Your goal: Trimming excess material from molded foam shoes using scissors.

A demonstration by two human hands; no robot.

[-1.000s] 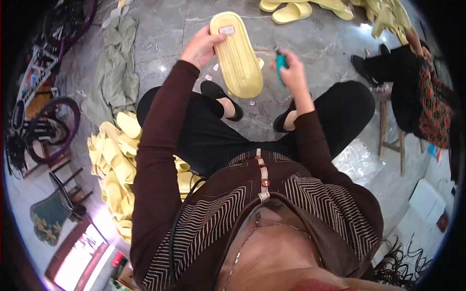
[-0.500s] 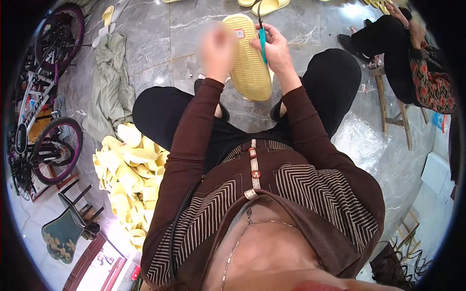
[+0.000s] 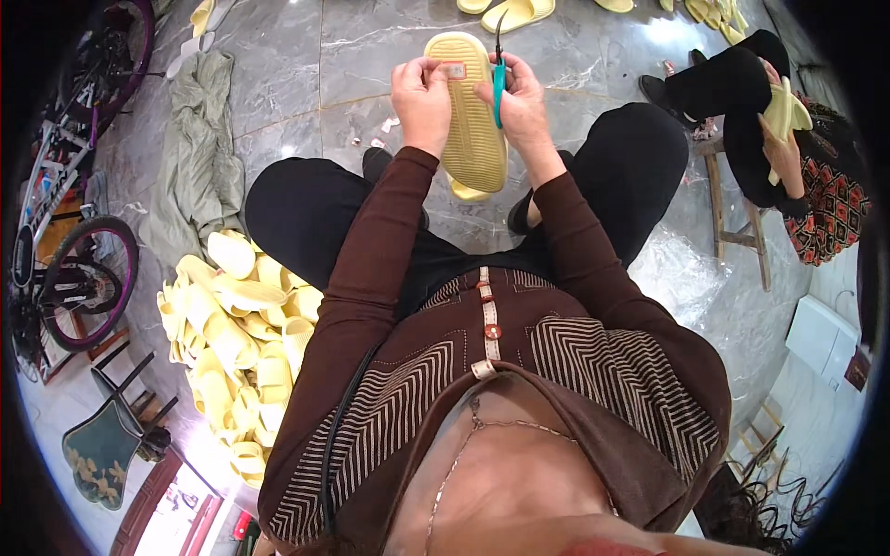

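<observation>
A yellow slipper (image 3: 468, 130) is held up in front of me, ribbed sole facing me. A small red-edged label (image 3: 455, 70) sits near the sole's upper end. My left hand (image 3: 422, 104) is closed at the slipper's left edge, thumb and fingers pinching by the label. With my right hand (image 3: 519, 104) I grip the opposite edge and also a teal-handled tool (image 3: 500, 95), whose thin dark tip points away from me; its exact kind is unclear. Part of another yellow piece (image 3: 468, 191) shows below the sole.
A heap of yellow slippers (image 3: 246, 343) lies at my left, beside a grey-green cloth (image 3: 197, 148) and a bicycle (image 3: 69, 213). At right, another person's hand (image 3: 786, 153) holds a yellow slipper near a wooden stool (image 3: 737, 218). Clear plastic (image 3: 681, 273) lies by my right leg.
My left hand, blurred before, now pinches beside the label. The slipper stands a little more upright. The person at right now has a yellow slipper in hand, lower than before.
</observation>
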